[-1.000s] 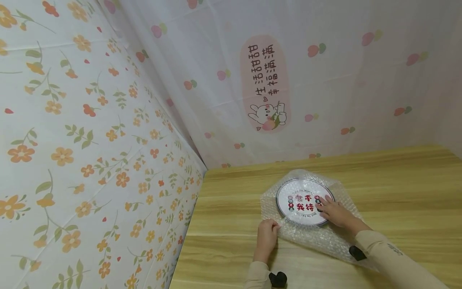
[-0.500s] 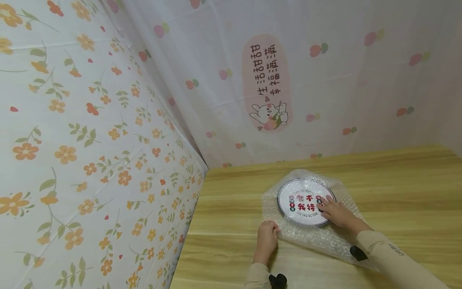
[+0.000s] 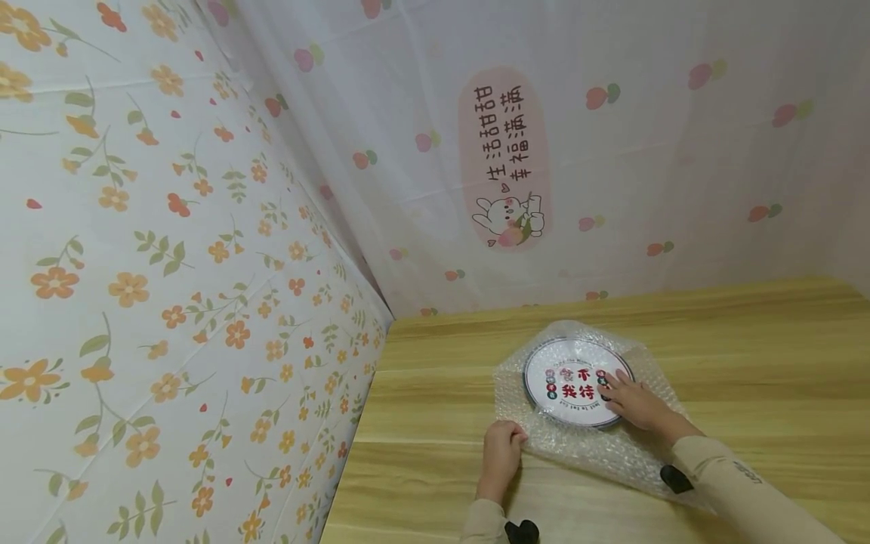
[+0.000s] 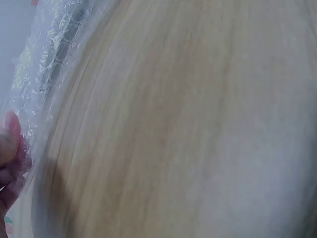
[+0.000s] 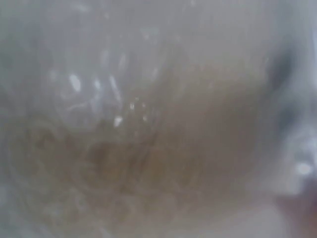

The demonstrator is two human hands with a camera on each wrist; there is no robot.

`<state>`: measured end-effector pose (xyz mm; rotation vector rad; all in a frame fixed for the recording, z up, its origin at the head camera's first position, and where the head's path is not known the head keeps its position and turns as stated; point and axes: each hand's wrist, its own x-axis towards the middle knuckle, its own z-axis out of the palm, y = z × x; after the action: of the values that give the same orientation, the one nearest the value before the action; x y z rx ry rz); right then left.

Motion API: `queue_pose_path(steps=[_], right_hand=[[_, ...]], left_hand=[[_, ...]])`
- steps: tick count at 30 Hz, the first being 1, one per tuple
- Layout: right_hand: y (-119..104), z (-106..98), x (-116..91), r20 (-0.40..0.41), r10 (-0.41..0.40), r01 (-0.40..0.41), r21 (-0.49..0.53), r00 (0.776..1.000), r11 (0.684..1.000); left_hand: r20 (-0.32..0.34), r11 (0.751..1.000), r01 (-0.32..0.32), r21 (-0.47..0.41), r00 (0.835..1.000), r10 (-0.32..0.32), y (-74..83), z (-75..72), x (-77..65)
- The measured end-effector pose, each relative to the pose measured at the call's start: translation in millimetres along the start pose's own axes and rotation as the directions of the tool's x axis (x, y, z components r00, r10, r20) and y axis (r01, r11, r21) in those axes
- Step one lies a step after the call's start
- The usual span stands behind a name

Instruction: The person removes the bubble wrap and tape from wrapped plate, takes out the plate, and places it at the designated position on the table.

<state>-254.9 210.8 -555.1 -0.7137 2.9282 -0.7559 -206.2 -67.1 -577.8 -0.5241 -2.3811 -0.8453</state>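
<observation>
A round white plate (image 3: 567,370) with a dark rim and red printed characters lies on the table amid bubble wrap (image 3: 578,446). Glints of the wrap show around the plate's near edge. My right hand (image 3: 639,404) rests on the plate's right side, fingers stretched out over the print. At the wrap's near left corner, my left hand (image 3: 503,449) pinches its edge with curled fingers. The left wrist view shows fingertips (image 4: 10,141) gripping the bubble wrap (image 4: 54,59) along its edge. Blurred bubble wrap (image 5: 109,99) fills most of the right wrist view.
The wood-grain table (image 3: 768,363) extends left and right of the wrap. Behind it hangs a pale curtain (image 3: 639,181) printed with hearts and a rabbit. A flowered cloth (image 3: 224,302) borders the table's left side. Black wrist devices (image 3: 522,531) sit at both cuffs.
The head view shifts very slightly. Both hands, the plate and the bubble wrap keep their places.
</observation>
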Motion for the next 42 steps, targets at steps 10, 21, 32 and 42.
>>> queue_pose_path(steps=[10,21,32,42], right_hand=[[3,3,0,-0.005,-0.005,0.005,0.000,1.000,1.000],[3,2,1,-0.003,-0.022,0.022,-0.049,1.000,0.999],[3,3,2,0.014,-0.006,0.006,-0.045,1.000,0.999],[1,1,0,0.012,-0.004,0.004,-0.008,1.000,1.000]], left_hand=[[0.021,0.999,-0.014,-0.048,1.000,0.015,-1.4,-10.4,-0.5],[0.081,1.000,-0.020,0.018,0.997,0.018,-8.3,-18.0,-5.3],[0.095,0.980,-0.123,0.154,0.989,0.110,-14.4,-27.3,-6.3],[0.194,0.927,-0.194,0.321,0.972,0.136,-12.7,-31.7,-7.9]])
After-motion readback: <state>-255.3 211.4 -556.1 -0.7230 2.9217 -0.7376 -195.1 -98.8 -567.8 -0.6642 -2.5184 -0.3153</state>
